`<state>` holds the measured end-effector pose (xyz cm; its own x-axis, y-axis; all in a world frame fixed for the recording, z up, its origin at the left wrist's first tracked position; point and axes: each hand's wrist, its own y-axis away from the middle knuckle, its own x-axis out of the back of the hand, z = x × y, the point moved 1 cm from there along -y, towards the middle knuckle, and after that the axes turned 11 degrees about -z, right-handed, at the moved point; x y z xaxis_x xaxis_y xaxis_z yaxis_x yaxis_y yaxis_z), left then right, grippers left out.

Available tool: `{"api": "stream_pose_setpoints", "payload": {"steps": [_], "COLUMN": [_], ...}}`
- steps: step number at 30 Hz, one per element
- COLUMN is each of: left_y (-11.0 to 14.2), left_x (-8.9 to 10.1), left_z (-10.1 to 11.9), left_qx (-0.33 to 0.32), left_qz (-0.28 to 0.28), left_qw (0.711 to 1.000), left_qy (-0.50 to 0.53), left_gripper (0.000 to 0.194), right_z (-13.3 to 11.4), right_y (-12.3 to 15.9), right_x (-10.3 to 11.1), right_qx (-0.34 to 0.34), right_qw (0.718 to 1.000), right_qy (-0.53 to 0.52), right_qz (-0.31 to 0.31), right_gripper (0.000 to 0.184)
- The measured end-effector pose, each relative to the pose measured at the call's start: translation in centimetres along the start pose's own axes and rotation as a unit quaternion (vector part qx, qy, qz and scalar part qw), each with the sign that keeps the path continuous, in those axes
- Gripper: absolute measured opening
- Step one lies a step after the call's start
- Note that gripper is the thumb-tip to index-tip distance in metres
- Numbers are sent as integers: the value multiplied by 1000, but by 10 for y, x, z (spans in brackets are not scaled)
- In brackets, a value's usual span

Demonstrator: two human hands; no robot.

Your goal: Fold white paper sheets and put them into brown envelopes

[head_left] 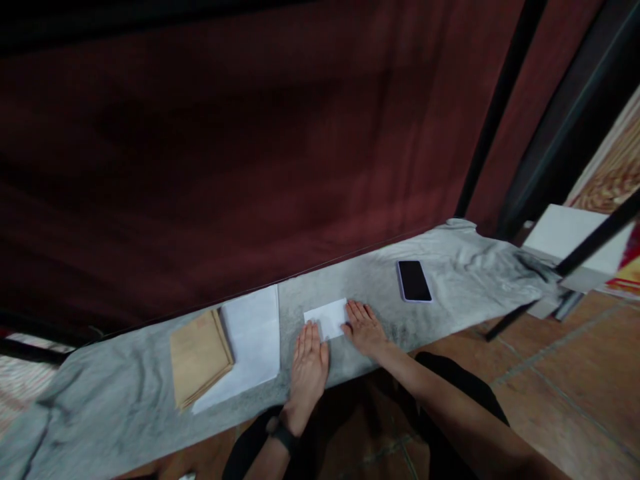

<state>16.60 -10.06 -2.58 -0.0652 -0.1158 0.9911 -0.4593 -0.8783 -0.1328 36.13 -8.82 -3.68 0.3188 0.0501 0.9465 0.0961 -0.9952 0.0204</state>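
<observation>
A: And here's your small white paper (331, 318), lying on the grey cloth (125, 383) between your hands, its long side running across in front of you!

B: Your left hand (309, 363) lies flat at its near left corner, your right hand (367, 328) at the right end. They're apart, fingers straight, neither one pinching anything.

A: How will it handle for you?

B: Featherlight, I'd say, and bendy. It may be folded, though the view is too soft for you to count layers. Expect it to crease easily and skid if you push sideways, and the soft cloth beneath gives you little firm backing.

A: So where's your best hold?

B: Flat fingertips near both ends to steady it; thumb and finger on an outer edge to lift it. Squeeze the middle and you'd likely crumple it.

A: To its left you've got the big white sheet (257, 340), partly under the brown envelopes (197, 350); off to the right, your phone (415, 281), well clear of your fingers!
</observation>
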Motion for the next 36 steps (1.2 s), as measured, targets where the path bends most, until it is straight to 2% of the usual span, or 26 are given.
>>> {"api": "stream_pose_setpoints", "payload": {"steps": [4, 7, 11, 16, 21, 24, 26, 29, 32, 36], "left_y": [-31, -37, -27, -9, 10, 20, 26, 36, 45, 56], "left_x": [0, -7, -11, 0, 14, 19, 21, 20, 17, 14], "left_z": [12, 12, 7, 6, 4, -6, -17, -41, -70, -102], "left_qx": [-13, 0, 30, 75, 82, 113, 133, 144, 163, 218], "left_qz": [-64, -94, -87, -108, -125, -133, -119, -55, 24, 76], "left_qw": [998, 996, 996, 991, 987, 980, 977, 979, 978, 965], "left_qy": [1, -3, -2, 11, 61, 99, 117, 130, 131, 123], "left_gripper": [55, 54, 57, 61, 59, 59, 59, 56, 55, 56], "right_z": [-12, -16, -9, 4, 17, 15, 8, -5, -15, -18], "right_y": [7, 12, 13, 14, 8, 3, 3, 3, 3, 0], "right_x": [1, -2, -4, -10, -13, -12, -12, -16, -20, -26], "right_qx": [72, 83, 67, 66, 92, 120, 150, 184, 193, 195], "right_qw": [997, 996, 997, 996, 994, 991, 987, 981, 979, 979], "right_qy": [-12, -19, -3, 32, 48, 52, 52, 50, 50, 61], "right_qz": [6, -17, -30, -41, -16, 17, 32, 41, 40, 21], "right_gripper": [52, 50, 53, 60, 62, 64, 62, 58, 55, 55]}}
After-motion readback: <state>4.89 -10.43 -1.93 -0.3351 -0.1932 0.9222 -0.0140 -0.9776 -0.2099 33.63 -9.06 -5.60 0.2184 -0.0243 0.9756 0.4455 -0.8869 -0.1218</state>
